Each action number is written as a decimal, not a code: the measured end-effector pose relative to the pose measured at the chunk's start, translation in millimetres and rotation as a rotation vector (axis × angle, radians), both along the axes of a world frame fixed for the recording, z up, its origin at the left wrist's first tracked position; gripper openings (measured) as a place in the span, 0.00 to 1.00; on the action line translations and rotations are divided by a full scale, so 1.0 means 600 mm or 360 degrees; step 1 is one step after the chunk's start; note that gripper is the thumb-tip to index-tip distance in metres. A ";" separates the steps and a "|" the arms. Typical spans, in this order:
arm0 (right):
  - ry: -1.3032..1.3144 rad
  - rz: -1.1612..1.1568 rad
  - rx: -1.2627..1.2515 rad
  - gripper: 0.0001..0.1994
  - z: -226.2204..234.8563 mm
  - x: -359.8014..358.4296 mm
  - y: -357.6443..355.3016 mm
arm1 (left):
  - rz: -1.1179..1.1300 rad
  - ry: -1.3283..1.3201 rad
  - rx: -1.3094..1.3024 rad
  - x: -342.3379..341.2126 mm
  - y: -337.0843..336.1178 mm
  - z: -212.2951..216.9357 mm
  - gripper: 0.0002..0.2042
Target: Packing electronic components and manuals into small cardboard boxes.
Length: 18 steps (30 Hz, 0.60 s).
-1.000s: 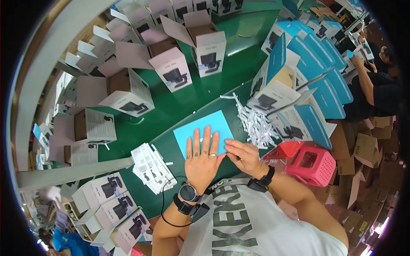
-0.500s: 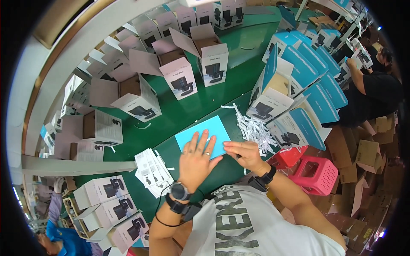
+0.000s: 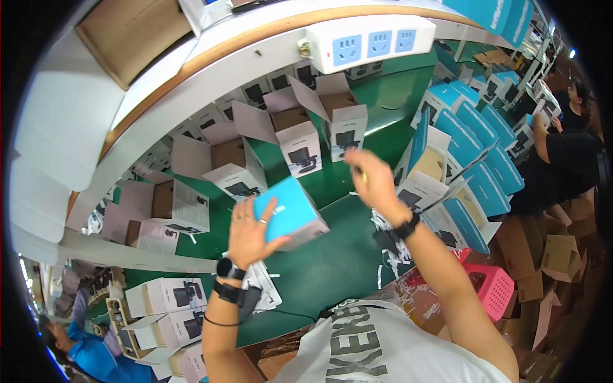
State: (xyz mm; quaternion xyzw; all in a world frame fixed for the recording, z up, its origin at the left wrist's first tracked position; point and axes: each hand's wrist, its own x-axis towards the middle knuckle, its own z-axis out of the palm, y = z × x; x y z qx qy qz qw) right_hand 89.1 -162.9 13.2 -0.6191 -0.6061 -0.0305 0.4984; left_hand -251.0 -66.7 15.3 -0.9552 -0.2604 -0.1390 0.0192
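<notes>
A closed box [image 3: 288,205] with a blue top stands on the green table, and one pale side of it shows. Across the left part of that top my left hand [image 3: 248,231] lies with its fingers spread, the thumb near the box's lower edge. My right hand [image 3: 373,182] is raised to the right of the box, above the table. Motion blurs it, but its fingers look curled in, with a small yellowish spot among them that I cannot make out. Beyond that hand is an open white box [image 3: 348,133] with a microphone picture.
More open boxes [image 3: 297,150] line the table's far side. Blue-flapped boxes [image 3: 469,137] crowd the right. Shredded paper [image 3: 389,255] and leaflets [image 3: 263,287] lie nearby. A socket strip [image 3: 377,41] hangs on the shelf edge. A pink stool [image 3: 495,290] and other people [image 3: 555,147] are to the right.
My right hand has left the blue-topped box and risen away to the right. The box has shifted left and away from me and shows its side. My left hand has stayed on it. The view has tilted up.
</notes>
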 end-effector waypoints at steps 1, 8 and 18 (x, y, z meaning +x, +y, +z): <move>-0.0077 -0.0175 0.0050 0.18 0.005 0.019 0.049 | -0.0002 -0.0016 0.0102 -0.023 0.041 0.000 0.48; -0.0595 -0.0661 -0.0659 0.23 -0.023 0.172 0.234 | 0.0553 0.0094 -0.0169 -0.136 0.196 -0.043 0.60; -0.0906 -0.0560 -0.0800 0.12 0.049 0.141 0.163 | 0.0692 -0.0705 0.0107 -0.131 0.078 -0.121 0.40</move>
